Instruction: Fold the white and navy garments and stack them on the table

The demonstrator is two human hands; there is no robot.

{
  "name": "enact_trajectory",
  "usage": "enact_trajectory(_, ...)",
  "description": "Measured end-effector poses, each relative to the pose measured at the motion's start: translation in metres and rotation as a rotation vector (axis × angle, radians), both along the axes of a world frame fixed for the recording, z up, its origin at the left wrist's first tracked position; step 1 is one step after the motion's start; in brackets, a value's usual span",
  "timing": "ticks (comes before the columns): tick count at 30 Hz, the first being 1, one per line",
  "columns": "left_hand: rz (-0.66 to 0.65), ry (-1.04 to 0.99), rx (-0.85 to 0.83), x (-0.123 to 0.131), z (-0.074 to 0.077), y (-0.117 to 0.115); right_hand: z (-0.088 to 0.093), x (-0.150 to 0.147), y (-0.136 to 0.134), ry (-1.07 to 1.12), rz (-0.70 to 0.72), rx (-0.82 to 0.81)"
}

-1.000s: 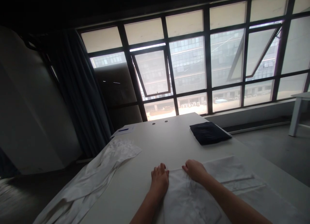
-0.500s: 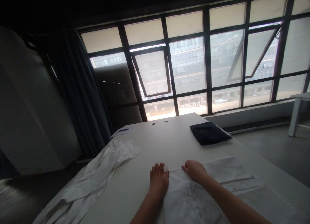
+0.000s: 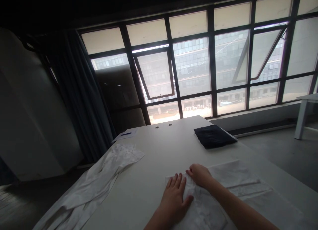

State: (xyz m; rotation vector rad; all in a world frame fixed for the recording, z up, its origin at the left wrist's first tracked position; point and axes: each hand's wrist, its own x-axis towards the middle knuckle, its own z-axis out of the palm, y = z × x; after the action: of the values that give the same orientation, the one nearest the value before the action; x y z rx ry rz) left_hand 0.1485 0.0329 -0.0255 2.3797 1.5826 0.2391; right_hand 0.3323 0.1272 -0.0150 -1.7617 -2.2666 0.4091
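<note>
A white garment (image 3: 238, 177) is spread over the near right part of the table, with long creases in it; its exact kind does not show. My left hand (image 3: 174, 199) lies flat on its left end, fingers stretched out and thumb apart. Close beside it, my right hand (image 3: 199, 174) is closed at the garment's far edge, fingers curled on the cloth. My right forearm crosses over the fabric and hides part of it.
The white table (image 3: 159, 147) holds a crumpled white cloth (image 3: 106, 177) along its left side. A folded dark garment (image 3: 214, 136) lies at the right edge. Paper (image 3: 132, 134) with a blue pen (image 3: 126, 134) sits at the far left corner. Windows stand behind.
My left hand has moved right from the garment's left corner onto the cloth, and its curled fingers have straightened out flat. My right hand has hardly moved.
</note>
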Motion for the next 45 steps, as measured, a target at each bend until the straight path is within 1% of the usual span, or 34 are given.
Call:
enact_trajectory(3,0.006,0.004,-0.02,-0.004,0.005,0.001,0.002,0.006,0.004,0.021,0.011,-0.017)
enact_trajectory(6,0.011,0.024,-0.028,-0.008,0.009,0.005,0.006,0.023,0.01,0.033,0.012,-0.036)
enact_trajectory(8,0.016,0.036,-0.03,-0.011,0.01,0.01,0.012,0.038,0.013,0.032,0.017,-0.047)
enact_trajectory(11,0.047,0.06,-0.019,-0.02,0.01,0.021,0.029,0.053,0.012,0.034,0.043,-0.039)
enact_trajectory(12,0.058,0.069,-0.011,-0.024,0.01,0.024,0.036,0.054,0.01,0.04,0.059,-0.022)
enact_trajectory(14,0.074,0.084,0.005,-0.033,0.012,0.031,0.047,0.045,0.0,0.061,0.097,0.023)
enact_trajectory(16,0.079,0.097,0.026,-0.04,0.015,0.034,0.051,0.027,-0.012,0.102,0.164,0.074)
enact_trajectory(18,0.087,0.105,0.059,-0.045,0.019,0.034,0.042,0.005,-0.024,0.139,0.258,0.114)
enact_trajectory(21,0.074,0.097,0.109,-0.043,0.022,0.028,0.012,-0.021,-0.035,0.094,0.375,0.1)
enact_trajectory(24,0.018,0.075,0.079,-0.037,0.02,0.02,-0.017,-0.028,-0.035,0.006,0.416,0.046)
enact_trajectory(26,-0.006,0.065,0.021,-0.035,0.016,0.015,-0.025,-0.026,-0.031,-0.007,0.436,0.043)
enact_trajectory(28,-0.002,0.072,-0.032,-0.035,0.012,0.011,-0.025,-0.023,-0.028,-0.001,0.447,0.041)
enact_trajectory(31,0.026,0.096,-0.075,-0.033,0.006,0.005,-0.019,-0.02,-0.026,0.028,0.449,0.031)
enact_trajectory(32,0.015,0.102,-0.081,-0.032,0.005,0.002,-0.017,-0.019,-0.026,0.036,0.452,0.031)
enact_trajectory(36,-0.099,0.106,-0.083,-0.02,-0.001,-0.006,-0.015,-0.016,-0.027,0.022,0.486,0.046)
enact_trajectory(38,-0.108,0.101,-0.096,-0.014,-0.002,-0.008,-0.012,-0.013,-0.027,0.002,0.488,0.035)
enact_trajectory(42,-0.057,0.114,-0.133,-0.009,-0.001,-0.008,-0.005,-0.007,-0.025,0.024,0.388,0.018)
enact_trajectory(45,-0.035,0.113,-0.087,-0.013,0.003,-0.004,-0.01,-0.004,-0.025,0.049,0.335,0.03)
